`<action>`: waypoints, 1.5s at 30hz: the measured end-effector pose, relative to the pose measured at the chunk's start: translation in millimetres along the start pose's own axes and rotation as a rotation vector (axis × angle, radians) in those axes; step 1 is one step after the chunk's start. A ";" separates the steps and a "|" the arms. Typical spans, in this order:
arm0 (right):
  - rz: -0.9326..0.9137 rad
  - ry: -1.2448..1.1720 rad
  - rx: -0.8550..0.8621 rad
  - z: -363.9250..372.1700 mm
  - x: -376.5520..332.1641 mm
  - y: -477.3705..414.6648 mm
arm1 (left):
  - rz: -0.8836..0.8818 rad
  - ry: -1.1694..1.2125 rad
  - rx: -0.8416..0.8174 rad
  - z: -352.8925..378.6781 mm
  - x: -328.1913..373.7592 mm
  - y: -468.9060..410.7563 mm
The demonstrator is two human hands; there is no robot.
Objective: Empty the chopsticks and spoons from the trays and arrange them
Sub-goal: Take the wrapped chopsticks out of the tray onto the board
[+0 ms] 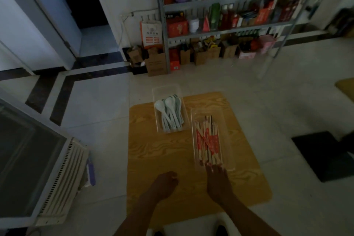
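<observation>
Now our right grip (217,180) reaches to the near end of the chopstick tray (226,120), fingertips (209,167) on the ends of the chopsticks (207,142). The light is too dim to tell whether they pinch any or merely touch. Our left grip (165,183) hovers beside it, loosely curled, holding nothing.

To do this well, we judge, we should steady the tray wall with the left grip and draw the bundle out by those near ends onto the bare tabletop (153,149) left of the right grip, keeping the sticks parallel.

The spoons (170,113) lie in the spoon tray (166,90), well beyond the left grip. Both clear trays' walls barely show, the chopsticks cannot be counted, and our forearms are cut off below.
</observation>
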State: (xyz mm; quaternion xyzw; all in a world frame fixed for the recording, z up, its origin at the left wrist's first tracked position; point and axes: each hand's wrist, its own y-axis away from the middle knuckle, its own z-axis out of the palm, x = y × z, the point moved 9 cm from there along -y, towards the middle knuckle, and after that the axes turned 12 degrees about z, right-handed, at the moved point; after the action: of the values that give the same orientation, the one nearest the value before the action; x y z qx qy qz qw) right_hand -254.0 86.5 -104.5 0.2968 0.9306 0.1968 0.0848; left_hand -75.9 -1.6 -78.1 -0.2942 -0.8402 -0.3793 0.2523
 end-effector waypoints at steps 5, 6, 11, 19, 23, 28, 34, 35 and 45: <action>0.014 -0.116 -0.016 44.2 -11.6 36.8 | -0.019 0.131 0.019 24.1 8.6 -3.3; -0.016 -0.109 -0.043 45.9 -19.3 50.1 | -0.029 0.171 0.027 29.2 6.6 -3.6; -0.088 -0.099 -0.055 66.1 -37.3 86.7 | -0.139 0.428 0.130 52.2 -9.1 -2.6; -0.318 -0.135 0.022 64.8 -39.7 106.5 | -0.328 0.502 0.121 73.9 -47.8 14.6; -0.266 -0.089 -0.078 72.4 -37.2 94.6 | -0.346 0.570 0.110 77.5 -67.7 24.0; -0.313 0.024 -0.105 71.4 -57.2 83.6 | -0.349 0.600 0.135 67.8 -86.8 31.2; -0.353 -0.109 -0.202 70.0 -71.5 78.4 | -0.332 0.558 0.100 63.1 -94.3 42.2; -0.337 -0.106 -0.235 69.6 -70.7 73.1 | -0.331 0.558 0.115 62.2 -94.3 42.3; -0.091 -0.338 -0.111 19.4 -83.6 -5.5 | -0.306 0.511 0.348 47.6 -77.7 38.1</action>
State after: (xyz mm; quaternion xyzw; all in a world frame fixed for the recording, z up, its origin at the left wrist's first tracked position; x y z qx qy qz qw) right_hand -183.9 39.6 -121.0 0.2780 0.9033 0.1913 0.2648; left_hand -5.0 32.9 -137.6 -0.0129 -0.8364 -0.3252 0.4410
